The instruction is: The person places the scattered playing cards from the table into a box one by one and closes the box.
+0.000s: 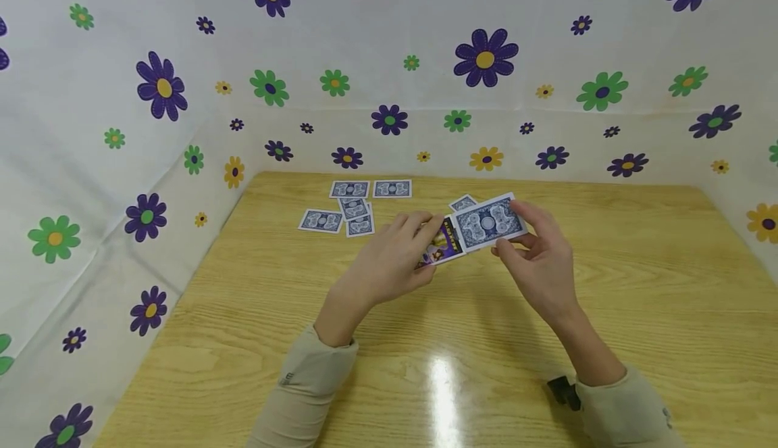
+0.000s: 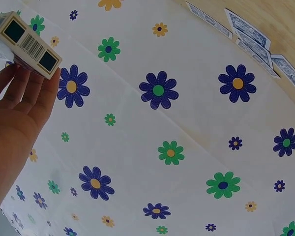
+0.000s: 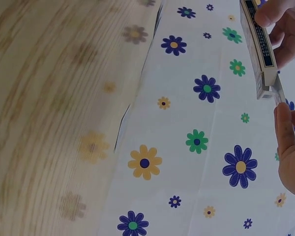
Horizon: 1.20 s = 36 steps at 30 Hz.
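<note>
My left hand (image 1: 392,259) grips a small card box (image 1: 448,240) with a purple and yellow face, above the middle of the table. In the left wrist view the box's barcode end (image 2: 33,46) shows above the fingers. A blue-and-white patterned playing card (image 1: 489,221) extends from the box's right end. My right hand (image 1: 543,265) pinches this card between thumb and fingers at its outer edge. The right wrist view has the box (image 3: 259,49) edge-on with the card (image 3: 280,91) at its end. Whether more cards lie behind it cannot be seen.
Several face-down cards (image 1: 320,221) lie at the back left of the wooden table (image 1: 243,340), some overlapping. One more card (image 1: 463,203) lies behind the held card, partly covered. Flower-patterned cloth (image 1: 419,90) borders the table's back and left. A black object (image 1: 564,392) sits by the right sleeve.
</note>
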### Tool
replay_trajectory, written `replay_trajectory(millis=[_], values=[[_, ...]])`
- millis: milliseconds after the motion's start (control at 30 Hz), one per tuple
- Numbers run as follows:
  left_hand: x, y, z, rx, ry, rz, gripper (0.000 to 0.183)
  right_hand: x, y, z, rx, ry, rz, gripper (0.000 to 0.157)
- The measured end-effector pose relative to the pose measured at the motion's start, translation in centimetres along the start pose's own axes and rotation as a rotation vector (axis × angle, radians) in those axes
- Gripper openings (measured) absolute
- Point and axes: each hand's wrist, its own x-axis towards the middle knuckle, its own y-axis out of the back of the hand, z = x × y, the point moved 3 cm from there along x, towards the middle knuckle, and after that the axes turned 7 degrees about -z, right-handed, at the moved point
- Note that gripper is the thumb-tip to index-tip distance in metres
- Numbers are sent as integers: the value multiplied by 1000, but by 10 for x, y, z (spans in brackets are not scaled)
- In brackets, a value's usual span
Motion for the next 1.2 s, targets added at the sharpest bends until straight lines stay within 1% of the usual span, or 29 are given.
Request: replay_trajectory(millis=[433,700,800,967,1200], values=[[0,0,0,20,5,-3,69,-1,-4,-1,-7,-12,-45,56],[0,-2,0,32,0,-10,68,-4,-6,1,-87,5,-65,50],[1,-1,0,33,-3,-9,68,-3,-7,0,-98,18,-69,48],[2,0,0,25,-4,-11,68,-4,-7,-2,-59,17,-84,49],[1,-3,-2,31,1,1,69,-5,-8,-6,14,-8,-94,53]])
